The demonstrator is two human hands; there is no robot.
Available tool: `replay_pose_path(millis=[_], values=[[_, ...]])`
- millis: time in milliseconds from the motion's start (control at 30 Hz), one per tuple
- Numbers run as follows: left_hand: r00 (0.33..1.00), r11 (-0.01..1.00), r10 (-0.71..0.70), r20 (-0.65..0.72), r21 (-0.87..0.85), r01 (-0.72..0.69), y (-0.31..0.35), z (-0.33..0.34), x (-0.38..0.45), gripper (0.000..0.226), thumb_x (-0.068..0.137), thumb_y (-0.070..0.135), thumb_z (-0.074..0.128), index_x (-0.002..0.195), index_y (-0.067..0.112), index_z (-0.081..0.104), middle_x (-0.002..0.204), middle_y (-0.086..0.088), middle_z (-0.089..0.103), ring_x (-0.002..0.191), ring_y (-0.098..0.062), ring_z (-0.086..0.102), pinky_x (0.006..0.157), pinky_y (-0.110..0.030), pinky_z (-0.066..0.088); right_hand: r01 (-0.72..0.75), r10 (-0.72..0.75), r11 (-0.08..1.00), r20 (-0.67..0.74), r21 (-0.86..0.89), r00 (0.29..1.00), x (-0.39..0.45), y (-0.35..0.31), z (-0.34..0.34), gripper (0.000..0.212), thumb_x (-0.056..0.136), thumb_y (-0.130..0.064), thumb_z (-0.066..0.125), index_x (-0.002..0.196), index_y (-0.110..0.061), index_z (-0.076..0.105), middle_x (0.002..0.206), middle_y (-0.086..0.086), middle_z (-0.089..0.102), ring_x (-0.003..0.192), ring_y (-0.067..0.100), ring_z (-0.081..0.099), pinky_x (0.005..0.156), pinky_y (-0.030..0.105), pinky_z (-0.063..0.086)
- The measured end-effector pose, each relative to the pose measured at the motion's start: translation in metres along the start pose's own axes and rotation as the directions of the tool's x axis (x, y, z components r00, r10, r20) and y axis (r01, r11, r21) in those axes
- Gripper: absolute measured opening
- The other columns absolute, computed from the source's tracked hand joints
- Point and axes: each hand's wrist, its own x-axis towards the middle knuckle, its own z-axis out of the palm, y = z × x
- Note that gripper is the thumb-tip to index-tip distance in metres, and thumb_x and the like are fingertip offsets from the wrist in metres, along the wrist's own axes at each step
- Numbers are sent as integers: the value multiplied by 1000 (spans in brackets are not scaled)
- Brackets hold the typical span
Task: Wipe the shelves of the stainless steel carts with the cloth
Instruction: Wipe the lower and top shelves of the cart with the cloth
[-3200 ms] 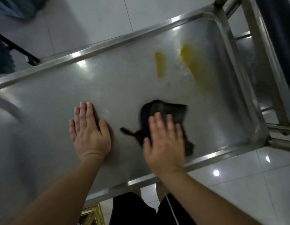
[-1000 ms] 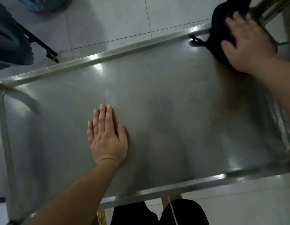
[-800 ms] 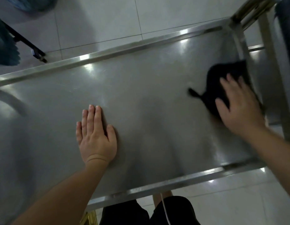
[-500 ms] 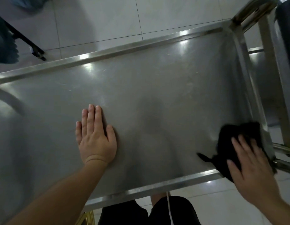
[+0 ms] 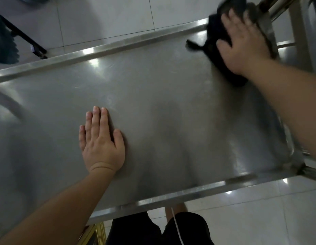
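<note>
Cloth (image 5: 219, 55): black, bunched, a thin tail trailing out to one side; blurred. It sits in the far right corner of the cart shelf (image 5: 162, 106), against the rim. Right hand (image 5: 245, 45) lies flat on top, fingers spread and straight, pressing it down. Left hand (image 5: 100, 144) rests palm-down mid-shelf, fingers straight and together. Shelf dull steel, glare spots along the far rim. Pale tiled floor (image 5: 104, 20) beyond; a dark metal leg (image 5: 24, 38) off the shelf's far left.

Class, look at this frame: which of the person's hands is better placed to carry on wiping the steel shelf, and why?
The right hand. It already presses the black cloth against the far right corner of the stainless steel cart shelf. The left hand lies flat on the bare shelf, far from the cloth, probably steadying the cart.
</note>
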Motion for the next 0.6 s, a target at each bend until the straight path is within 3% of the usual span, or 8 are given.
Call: replay_pose_path(millis=[100,167,300,433,600], values=[[1000,1000,-7,12,-2,7,1,-1,-1,73,102,46,34,170,27,17,178,7,10,163,-10,0,132,-42,0,74,-73,997,-31,18,997,-116,-11,23,68,101,-47,40,162,-17,40,165,11,41,152,43,34,126,53,24],[1000,1000,-8,16,-8,8,1,-2,0,73,101,45,34,170,27,17,178,7,10,163,-10,0,132,-42,1,70,-70,998,-27,8,997,-218,-13,40,64,103,-42,46,161,-16,41,167,7,39,156,39,29,125,56,25],[1000,1000,-7,15,-10,7,1,0,-2,74,101,45,35,170,27,18,178,6,11,164,-11,0,132,-43,2,25,-23,1000,140,-15,990,-360,-9,62,66,106,-55,32,165,-26,32,173,-7,26,159,32,24,129,52,18],[1000,1000,5,23,5,-5,0,0,-2,74,101,44,35,170,26,16,178,6,9,164,-11,-1,132,-43,0,35,-29,999,149,-36,988,-326,-19,62,67,106,-56,29,166,-25,30,172,-1,28,159,33,23,129,54,19],[1000,1000,6,7,9,-6,0,1,-1,74,101,45,34,170,26,17,178,7,9,163,-10,-2,132,-42,0,139,-141,989,-45,-48,989,-158,-59,49,66,100,-47,44,161,-21,41,166,3,41,156,36,31,126,54,23]])
